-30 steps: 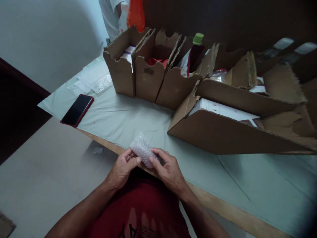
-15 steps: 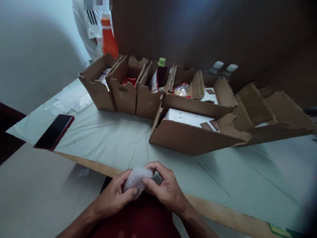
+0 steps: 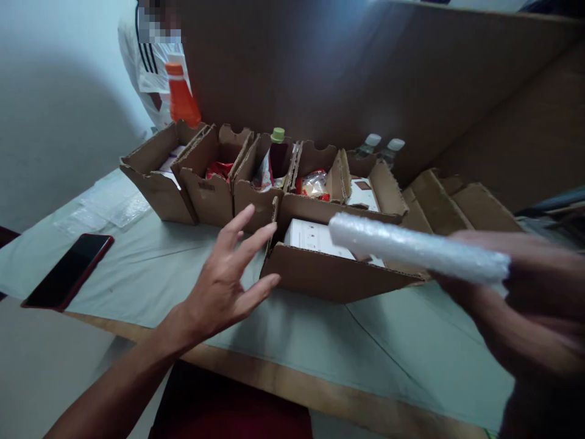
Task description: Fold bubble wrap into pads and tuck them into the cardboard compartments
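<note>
My right hand (image 3: pixel 525 305), partly smeared by motion, grips a long bundle of bubble wrap (image 3: pixel 415 247) at its right end, raised in front of the boxes. Whether anything lies inside the wrap I cannot tell. My left hand (image 3: pixel 231 271) hovers over the table with its fingers spread and nothing in it. It is nearest to the front cardboard bin (image 3: pixel 336 274), which holds a white printed box (image 3: pixel 313 236). The bubble wrap covers part of that bin's right side from view.
A row of cardboard bins (image 3: pixel 214 201) holds packets and boxes. An orange bottle (image 3: pixel 183 97) and clear bottles (image 3: pixel 390 152) stand behind. A phone (image 3: pixel 68 271) and clear plastic bags (image 3: pixel 107 201) lie left on the cloth-covered table (image 3: pixel 183 262). A person (image 3: pixel 148 67) is behind.
The bubble wrap, held in both hands near my lap before, is now up at the right in my right hand. My left hand has let go, opened and moved forward over the table.
</note>
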`<state>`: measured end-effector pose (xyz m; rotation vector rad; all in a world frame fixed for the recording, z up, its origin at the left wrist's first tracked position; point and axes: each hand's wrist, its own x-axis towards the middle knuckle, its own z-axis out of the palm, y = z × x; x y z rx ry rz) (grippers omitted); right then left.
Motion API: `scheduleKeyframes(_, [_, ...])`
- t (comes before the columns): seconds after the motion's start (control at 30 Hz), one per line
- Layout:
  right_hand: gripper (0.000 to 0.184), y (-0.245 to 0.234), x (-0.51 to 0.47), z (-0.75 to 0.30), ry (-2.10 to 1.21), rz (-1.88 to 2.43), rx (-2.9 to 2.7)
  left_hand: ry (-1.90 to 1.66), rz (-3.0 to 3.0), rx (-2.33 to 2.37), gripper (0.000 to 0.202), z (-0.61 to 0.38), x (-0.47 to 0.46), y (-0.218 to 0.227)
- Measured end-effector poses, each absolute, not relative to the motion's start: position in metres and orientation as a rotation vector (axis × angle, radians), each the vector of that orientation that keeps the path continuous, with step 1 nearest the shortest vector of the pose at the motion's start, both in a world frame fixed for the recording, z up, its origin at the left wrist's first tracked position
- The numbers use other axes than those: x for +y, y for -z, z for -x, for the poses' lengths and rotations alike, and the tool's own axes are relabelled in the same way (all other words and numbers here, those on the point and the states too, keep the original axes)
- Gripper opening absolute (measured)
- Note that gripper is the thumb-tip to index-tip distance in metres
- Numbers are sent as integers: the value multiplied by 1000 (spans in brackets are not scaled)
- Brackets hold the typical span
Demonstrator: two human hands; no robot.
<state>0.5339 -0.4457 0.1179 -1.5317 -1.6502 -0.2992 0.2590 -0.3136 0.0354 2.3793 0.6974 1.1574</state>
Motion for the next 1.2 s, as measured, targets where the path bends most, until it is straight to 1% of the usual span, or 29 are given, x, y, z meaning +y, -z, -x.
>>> scheduleKeyframes(0.07, [17,-128,-419,-541,403,1514,-1776,-1177,-2387,701,29,-277,-309,-28])
scheduleKeyframes(0.1, [17,-130,-404,-542,401,1473,-1911,-1189,-2368,715,20,-283,-309,-23])
scheduleKeyframes(0.13, [18,-130,-388,-541,385,1420,-2050,-1212,-2341,733,16,-287,-311,-19])
scheduleKeyframes(0.27, [23,-123,-330,-526,228,1220,-2489,-1288,-2260,756,17,-292,-320,-9])
scheduleKeyframes(0.43, [24,-110,-294,-504,-164,1206,-2851,-1285,-2242,719,20,-293,-317,-9])
scheduleKeyframes(0.6, [20,-92,-284,-493,-233,1265,-2905,-1297,-2233,736,20,-297,-315,-9])
scheduleKeyframes(0.7, [24,-91,-284,-497,-254,1310,-2898,-1290,-2227,760,21,-298,-319,-8])
scheduleKeyframes(0.77, [28,-102,-296,-505,-201,1325,-2817,-1306,-2205,764,30,-297,-323,-4])
scheduleKeyframes(0.87, [30,-121,-347,-523,-9,1362,-2485,-1340,-2118,758,59,-291,-329,10])
scheduleKeyframes(0.93, [31,-122,-399,-536,111,1436,-2164,-1305,-2025,785,72,-282,-335,24])
scheduleKeyframes(1.0, [31,-105,-452,-548,230,1619,-1695,-1208,-1919,863,74,-273,-340,38])
scheduleKeyframes(1.1, [22,-55,-501,-563,277,1853,-1137,-1058,-1785,947,74,-265,-346,52])
scheduleKeyframes(1.13, [26,-37,-505,-567,215,1907,-1058,-1018,-1759,945,76,-266,-346,54])
scheduleKeyframes(1.2, [41,-3,-498,-571,4,1946,-1037,-961,-1731,915,80,-274,-344,55])
